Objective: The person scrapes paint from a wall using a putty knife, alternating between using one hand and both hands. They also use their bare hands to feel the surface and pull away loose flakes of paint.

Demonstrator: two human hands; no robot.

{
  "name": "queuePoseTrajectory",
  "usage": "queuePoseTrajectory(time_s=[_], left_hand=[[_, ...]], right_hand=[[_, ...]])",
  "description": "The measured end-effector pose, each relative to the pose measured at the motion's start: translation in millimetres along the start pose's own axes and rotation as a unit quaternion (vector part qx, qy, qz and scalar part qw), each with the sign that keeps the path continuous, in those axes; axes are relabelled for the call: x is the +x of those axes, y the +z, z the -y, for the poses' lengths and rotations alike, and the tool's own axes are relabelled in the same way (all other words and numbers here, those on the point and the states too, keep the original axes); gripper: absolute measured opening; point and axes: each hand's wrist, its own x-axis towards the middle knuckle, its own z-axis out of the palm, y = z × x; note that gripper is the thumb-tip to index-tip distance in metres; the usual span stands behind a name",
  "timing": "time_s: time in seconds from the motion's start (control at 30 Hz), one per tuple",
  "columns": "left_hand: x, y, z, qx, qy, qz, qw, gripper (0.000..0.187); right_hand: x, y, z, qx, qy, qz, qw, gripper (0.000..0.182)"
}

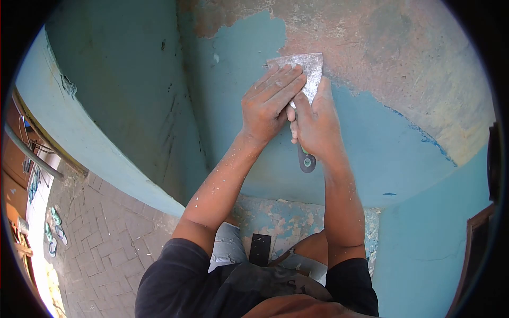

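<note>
A putty knife [315,68] with a wide, worn metal blade lies against the painted wall [249,40], its edge where blue paint meets a bare, pinkish-grey patch. My right hand [319,124] is closed around its dark grey handle, whose butt end sticks out below the palm. Stretched flat over the blade are the fingers of my left hand [270,103], pressing on it from the left; its thumb is mostly hidden. Pale paint flakes cling to both forearms.
Bare plaster [392,58] spreads across the upper right. A blue side wall [114,90] stands at left, ending in a curved edge. Paint chips cover the ledge [289,212] below. Outside lie grey pavers [106,228] and several sandals [59,233]. A dark-framed opening [474,254] is at right.
</note>
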Motion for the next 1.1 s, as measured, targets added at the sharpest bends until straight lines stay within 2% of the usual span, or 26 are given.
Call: queuePoseTrajectory(time_s=[0.07, 0.4, 0.47, 0.67, 0.8, 0.9, 0.97, 1.1], left_hand=[[-5.6, -1.9, -2.0, -0.022, -0.001, 0.031, 0.999, 0.027], [-2.4, 3.6, -1.4, -0.033, -0.013, 0.017, 0.999, 0.027], [1.1, 7.7, 1.8, -0.045, -0.009, -0.012, 0.999, 0.028], [-2.9, 3.8, -9.1, -0.052, -0.025, 0.021, 0.998, 0.029], [5.7, 9.6, -3.0, -0.047, -0.017, -0.023, 0.998, 0.030], [0.4, 10.4, -9.7, -0.040, -0.027, -0.012, 0.999, 0.031], [2.6, 9.6, -12.1, -0.039, -0.024, 0.013, 0.999, 0.030], [18.4, 12.6, -6.0, -0.031, -0.021, -0.043, 0.998, 0.031]], right_hand=[[-3.2, -0.5, -10.1, -0.003, 0.007, -0.002, 1.000, 0.018], [-2.3, -6.1, -1.4, -0.020, 0.000, -0.002, 1.000, 0.019], [0.2, -7.5, 5.4, -0.023, 0.004, 0.009, 1.000, 0.019], [-5.1, -10.1, -2.5, -0.024, 0.014, 0.000, 1.000, 0.019], [0.9, -12.7, 11.0, -0.018, 0.006, 0.015, 1.000, 0.018], [-1.6, -16.7, 1.2, -0.036, -0.016, 0.019, 0.999, 0.017], [-1.6, -15.6, 3.5, -0.030, 0.006, 0.005, 1.000, 0.017], [5.2, -17.4, 25.3, -0.045, 0.003, 0.014, 0.999, 0.019]])
